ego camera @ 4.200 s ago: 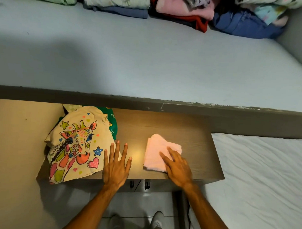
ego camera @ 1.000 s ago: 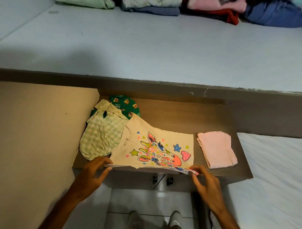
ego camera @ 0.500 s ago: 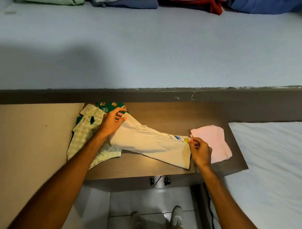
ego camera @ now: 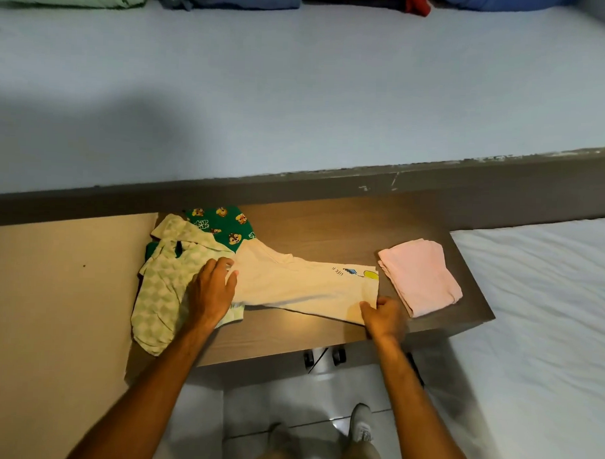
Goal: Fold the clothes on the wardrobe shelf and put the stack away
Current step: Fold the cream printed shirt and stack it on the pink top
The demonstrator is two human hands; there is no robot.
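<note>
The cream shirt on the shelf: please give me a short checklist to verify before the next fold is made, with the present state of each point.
1. Left hand on the collar end of the cream shirt: ok.
2. Right hand pinching the other end's near corner: ok.
3. Shirt lying flat in one smooth band: not ok, the collar end rides up on the green checked garment.
4. Shirt clear of the pink folded cloth: ok, they lie beside each other.
5. Bare shelf behind the shirt for folding: ok.
6. Sleeves tucked inside evenly: cannot tell.
</note>
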